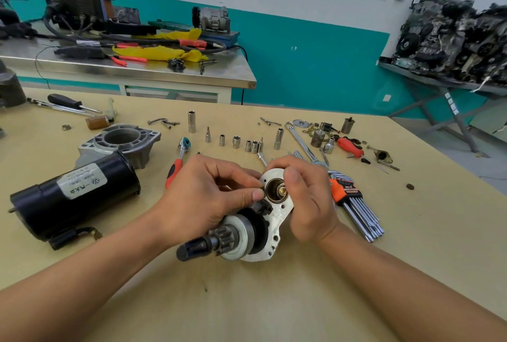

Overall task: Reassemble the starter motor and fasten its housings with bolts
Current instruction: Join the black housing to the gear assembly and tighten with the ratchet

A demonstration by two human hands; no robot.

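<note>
At the table's centre lies the drive assembly: a silver mounting plate with a round brass-lined bore, a pinion gear and a dark shaft end. My left hand pinches at the left rim of the bore, fingers closed on the plate edge. On the plate's right side, my right hand grips it with the thumb over the top. The black motor body with a white label lies to the left. Behind it sits the grey aluminium nose housing.
Several sockets, a ratchet with a red handle, a spanner, loose bolts, a red screwdriver and an orange hex key set lie behind and right of my hands. A steel bench stands beyond.
</note>
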